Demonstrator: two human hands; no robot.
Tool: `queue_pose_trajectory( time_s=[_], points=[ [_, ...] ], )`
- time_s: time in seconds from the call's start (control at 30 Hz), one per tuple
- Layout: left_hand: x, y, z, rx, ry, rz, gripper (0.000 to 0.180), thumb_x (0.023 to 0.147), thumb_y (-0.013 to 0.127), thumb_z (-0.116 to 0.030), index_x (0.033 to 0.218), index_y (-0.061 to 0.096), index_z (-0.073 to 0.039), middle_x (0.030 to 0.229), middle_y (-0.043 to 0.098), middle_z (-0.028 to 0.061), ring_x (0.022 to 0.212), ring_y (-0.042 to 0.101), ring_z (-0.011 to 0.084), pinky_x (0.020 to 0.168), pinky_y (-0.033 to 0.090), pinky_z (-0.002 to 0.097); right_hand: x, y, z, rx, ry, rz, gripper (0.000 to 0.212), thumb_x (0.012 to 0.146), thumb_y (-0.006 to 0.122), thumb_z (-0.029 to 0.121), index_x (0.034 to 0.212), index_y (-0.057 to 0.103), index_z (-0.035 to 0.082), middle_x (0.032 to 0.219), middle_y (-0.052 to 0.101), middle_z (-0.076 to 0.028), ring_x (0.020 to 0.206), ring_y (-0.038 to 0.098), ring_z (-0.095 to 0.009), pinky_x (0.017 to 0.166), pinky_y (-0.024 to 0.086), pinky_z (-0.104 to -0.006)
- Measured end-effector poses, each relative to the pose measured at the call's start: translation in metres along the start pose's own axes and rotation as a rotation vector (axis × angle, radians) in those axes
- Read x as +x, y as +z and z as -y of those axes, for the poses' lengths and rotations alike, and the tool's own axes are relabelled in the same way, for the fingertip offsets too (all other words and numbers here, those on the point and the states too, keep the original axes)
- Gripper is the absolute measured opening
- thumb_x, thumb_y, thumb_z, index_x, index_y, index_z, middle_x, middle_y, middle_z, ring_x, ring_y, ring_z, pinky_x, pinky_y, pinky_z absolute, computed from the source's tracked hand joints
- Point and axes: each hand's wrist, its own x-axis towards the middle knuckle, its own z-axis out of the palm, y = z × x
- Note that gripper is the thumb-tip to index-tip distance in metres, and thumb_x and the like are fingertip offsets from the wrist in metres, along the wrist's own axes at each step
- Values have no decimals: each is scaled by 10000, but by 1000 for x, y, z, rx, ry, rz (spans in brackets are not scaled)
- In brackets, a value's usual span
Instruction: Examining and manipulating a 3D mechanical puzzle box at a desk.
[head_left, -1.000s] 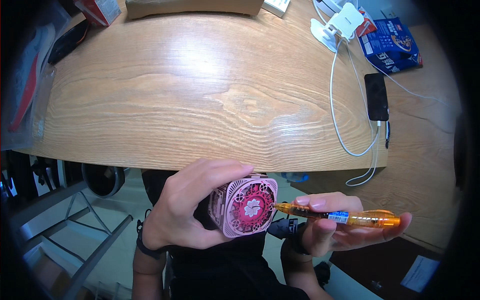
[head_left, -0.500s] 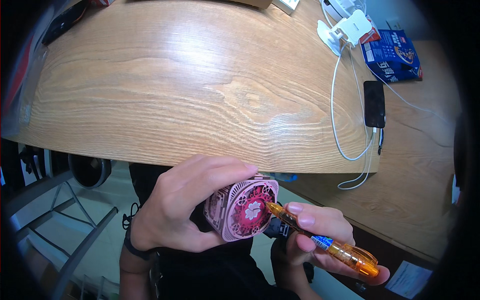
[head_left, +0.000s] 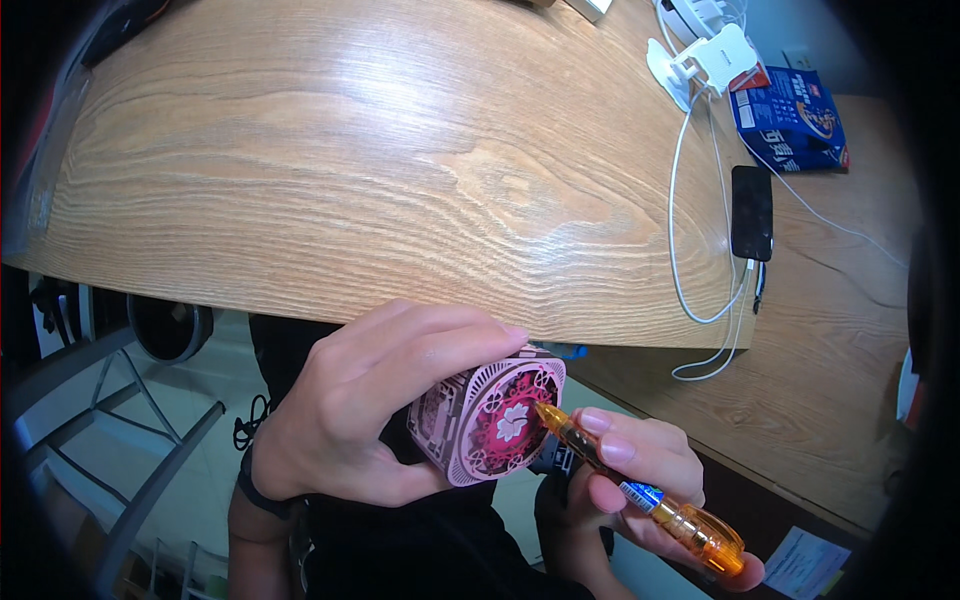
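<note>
Orange pen (head_left: 643,494), now slanting steeper, lies pinched between right fingers (head_left: 650,455), left fingers (head_left: 440,352) clasping pink box (head_left: 512,424).

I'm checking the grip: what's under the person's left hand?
The left hand holds a pink box; its red front with a white flower shows. The box surface beneath the hand is covered, so unseen.

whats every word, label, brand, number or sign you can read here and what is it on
Blue packet: white lettering, wording not copied here.
Orange pen: blue-and-white label, print too small to read.
White stand: faint mark, too small to read.
Pale sheet, lower right: print too blurred to read.
</note>
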Motion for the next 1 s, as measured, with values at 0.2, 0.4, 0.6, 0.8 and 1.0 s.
queue_pose_trajectory(
  time_s=[0.2,0.4,0.6,0.8,1.0],
  points=[
    [1,0,4,63,47,14,715,652,943,-259,1256,675,15,1144,742,204,1015,746,317,872,582,392,-3,-9,5,-53,85,89,325,819,870,83,1112,732,61,1034,772,-209,809,787,-254,626,615,-288],
    [-1,1,5,61,47,-2,712,653,942,-259,1256,677,12,1139,743,200,1012,747,312,866,584,390,-9,-5,8,-119,71,53,345,803,884,87,1115,737,88,1048,778,-182,832,787,-231,625,598,-261],
    [1,2,4,49,46,-3,706,649,943,-255,1254,682,-1,1136,741,201,1004,748,309,860,586,387,-7,-6,13,-101,157,64,343,790,891,82,1100,743,69,1038,779,-190,827,786,-235,676,615,-283],
    [-2,2,6,55,51,-20,713,641,949,-235,1258,682,0,1130,738,211,988,752,308,846,594,377,3,5,9,-17,195,-39,295,800,890,114,1043,748,29,989,782,-194,821,782,-239,717,625,-301],
    [-1,2,5,56,53,-24,701,639,954,-238,1244,689,-4,1129,736,213,985,753,307,843,599,377,0,6,0,-18,126,-88,276,823,888,161,1004,748,6,945,785,-176,808,774,-234,755,627,-306]
  ],
)
